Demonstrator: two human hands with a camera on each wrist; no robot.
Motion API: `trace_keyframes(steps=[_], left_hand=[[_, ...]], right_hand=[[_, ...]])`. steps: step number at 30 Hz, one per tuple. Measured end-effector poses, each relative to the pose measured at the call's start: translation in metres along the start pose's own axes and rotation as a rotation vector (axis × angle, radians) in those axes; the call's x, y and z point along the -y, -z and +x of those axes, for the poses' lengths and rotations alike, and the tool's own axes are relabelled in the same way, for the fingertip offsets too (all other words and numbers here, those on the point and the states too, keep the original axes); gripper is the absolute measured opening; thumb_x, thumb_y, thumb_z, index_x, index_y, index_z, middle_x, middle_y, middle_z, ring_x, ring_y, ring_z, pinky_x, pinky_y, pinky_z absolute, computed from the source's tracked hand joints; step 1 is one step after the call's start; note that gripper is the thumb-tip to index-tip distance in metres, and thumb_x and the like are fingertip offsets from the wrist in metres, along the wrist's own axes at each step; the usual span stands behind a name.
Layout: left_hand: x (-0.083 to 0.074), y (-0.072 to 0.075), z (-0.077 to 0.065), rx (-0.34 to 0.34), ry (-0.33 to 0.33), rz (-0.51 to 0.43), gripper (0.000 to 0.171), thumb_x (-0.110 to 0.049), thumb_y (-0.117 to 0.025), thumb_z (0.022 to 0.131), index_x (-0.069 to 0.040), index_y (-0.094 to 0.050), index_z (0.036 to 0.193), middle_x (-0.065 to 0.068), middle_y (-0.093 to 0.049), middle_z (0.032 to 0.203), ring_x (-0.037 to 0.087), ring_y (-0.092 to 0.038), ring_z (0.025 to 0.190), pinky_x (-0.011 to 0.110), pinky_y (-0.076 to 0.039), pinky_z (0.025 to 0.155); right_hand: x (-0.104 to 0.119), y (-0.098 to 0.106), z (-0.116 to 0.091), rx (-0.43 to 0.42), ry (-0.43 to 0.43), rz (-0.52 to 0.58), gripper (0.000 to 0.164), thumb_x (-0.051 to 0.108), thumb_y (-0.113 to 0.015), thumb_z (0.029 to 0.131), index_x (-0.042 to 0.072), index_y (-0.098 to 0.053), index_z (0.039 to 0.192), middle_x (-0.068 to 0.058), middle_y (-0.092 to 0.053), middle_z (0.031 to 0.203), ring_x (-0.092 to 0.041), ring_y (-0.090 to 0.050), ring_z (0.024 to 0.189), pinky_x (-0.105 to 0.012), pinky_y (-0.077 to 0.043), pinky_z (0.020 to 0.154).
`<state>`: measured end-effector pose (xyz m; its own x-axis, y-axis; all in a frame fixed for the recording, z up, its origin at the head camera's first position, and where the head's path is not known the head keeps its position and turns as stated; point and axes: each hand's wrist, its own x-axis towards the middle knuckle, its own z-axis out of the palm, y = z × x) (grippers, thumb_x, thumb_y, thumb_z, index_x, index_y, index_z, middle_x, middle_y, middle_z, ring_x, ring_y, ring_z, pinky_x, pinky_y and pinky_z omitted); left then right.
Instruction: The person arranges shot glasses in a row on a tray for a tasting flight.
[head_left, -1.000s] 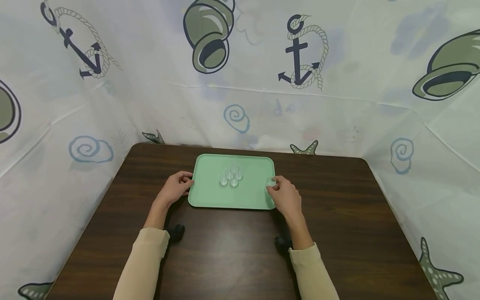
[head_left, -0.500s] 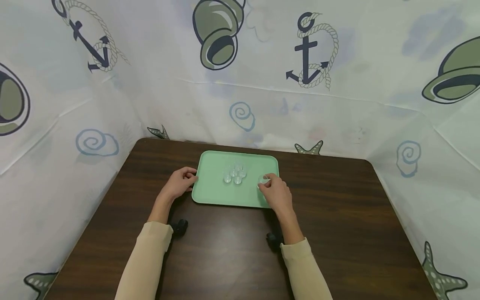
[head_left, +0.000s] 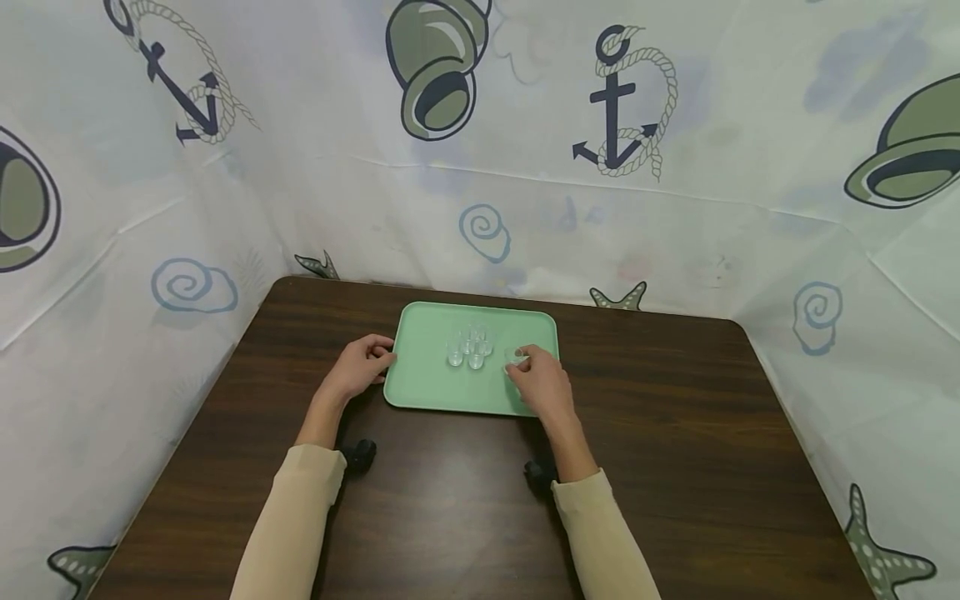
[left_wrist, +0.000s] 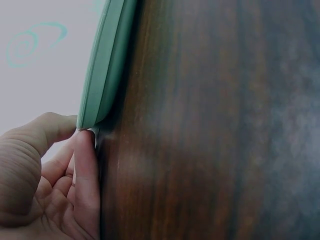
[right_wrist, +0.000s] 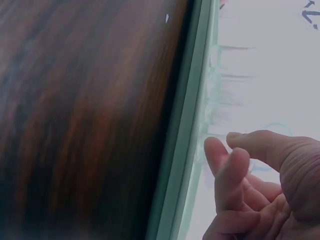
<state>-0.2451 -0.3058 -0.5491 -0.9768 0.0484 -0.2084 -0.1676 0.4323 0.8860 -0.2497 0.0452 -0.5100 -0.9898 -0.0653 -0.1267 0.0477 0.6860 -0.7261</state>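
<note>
A light green tray (head_left: 427,392) lies on the table, with a cluster of small clear shot glasses (head_left: 476,359) standing upright near its middle. My left hand (head_left: 358,367) pinches the tray's left rim; in the left wrist view the thumb is above the rim (left_wrist: 102,75) and a finger beneath it. Over the tray's right part, my right hand (head_left: 543,382) holds another clear shot glass (head_left: 512,356) between thumb and fingers, right of the cluster. In the right wrist view that glass is faint and mostly hidden behind the fingers (right_wrist: 237,162).
The dark wooden table (head_left: 675,433) extends around the tray on all sides. A white cloth (head_left: 525,108) printed with anchors, shells and starfish hangs behind and beside the table. A dark device (head_left: 362,457) sits at the left wrist, another (head_left: 540,477) at the right.
My right hand has moved left over the tray with the shot glass, closer to the cluster. The left hand has stayed at the tray's rim. The head view has shifted slightly.
</note>
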Motion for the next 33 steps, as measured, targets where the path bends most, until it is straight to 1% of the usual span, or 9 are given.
trace_keyframes(steps=[3,7,12,19,24,33], left_hand=[[0.0,0.0,-0.001,-0.006,-0.006,0.01,0.05,-0.028,-0.058,0.113,0.0,-0.052,0.154,0.018,-0.06,0.126,0.026,-0.062,0.103,0.042,-0.064,0.093],[-0.001,-0.001,-0.003,-0.009,-0.002,0.015,0.047,-0.027,-0.058,0.113,-0.001,-0.053,0.152,0.017,-0.06,0.125,0.024,-0.062,0.103,0.041,-0.064,0.092],[-0.003,0.0,-0.003,-0.009,0.001,0.012,0.047,-0.026,-0.058,0.112,-0.002,-0.053,0.152,0.018,-0.06,0.126,0.025,-0.062,0.104,0.042,-0.064,0.093],[-0.005,0.001,-0.003,0.0,0.006,0.0,0.049,-0.027,-0.059,0.112,-0.001,-0.052,0.154,0.019,-0.059,0.128,0.028,-0.062,0.106,0.044,-0.063,0.095],[-0.004,0.001,-0.002,-0.001,0.002,0.0,0.049,-0.028,-0.059,0.113,-0.002,-0.052,0.153,0.019,-0.06,0.128,0.029,-0.062,0.107,0.045,-0.063,0.096],[0.0,0.0,0.002,0.002,0.008,-0.008,0.048,-0.023,-0.059,0.113,-0.001,-0.052,0.154,0.018,-0.059,0.125,0.027,-0.062,0.105,0.037,-0.064,0.089]], right_hand=[[0.002,-0.003,0.002,0.019,-0.006,0.03,0.04,0.029,-0.07,0.106,0.01,-0.068,0.14,-0.008,-0.08,0.113,-0.014,-0.072,0.064,-0.029,-0.055,0.059],[0.005,-0.007,0.002,0.037,0.002,0.056,0.037,0.026,-0.067,0.107,0.008,-0.069,0.14,-0.01,-0.081,0.116,-0.016,-0.074,0.064,-0.029,-0.052,0.058],[0.007,-0.012,0.003,0.053,0.012,0.056,0.037,0.026,-0.066,0.108,0.009,-0.069,0.14,-0.009,-0.081,0.118,-0.016,-0.074,0.065,-0.03,-0.05,0.058],[0.007,-0.017,0.007,0.05,0.006,0.052,0.036,0.028,-0.065,0.108,0.013,-0.068,0.141,-0.006,-0.081,0.118,-0.015,-0.073,0.065,-0.03,-0.049,0.057],[0.008,-0.018,0.008,0.047,0.024,0.052,0.037,0.028,-0.064,0.108,0.011,-0.068,0.141,-0.007,-0.081,0.117,-0.016,-0.073,0.066,-0.031,-0.049,0.056],[0.01,-0.018,0.009,0.064,0.016,0.048,0.037,0.027,-0.064,0.108,0.01,-0.068,0.141,-0.008,-0.081,0.12,-0.016,-0.074,0.066,-0.029,-0.047,0.054]])
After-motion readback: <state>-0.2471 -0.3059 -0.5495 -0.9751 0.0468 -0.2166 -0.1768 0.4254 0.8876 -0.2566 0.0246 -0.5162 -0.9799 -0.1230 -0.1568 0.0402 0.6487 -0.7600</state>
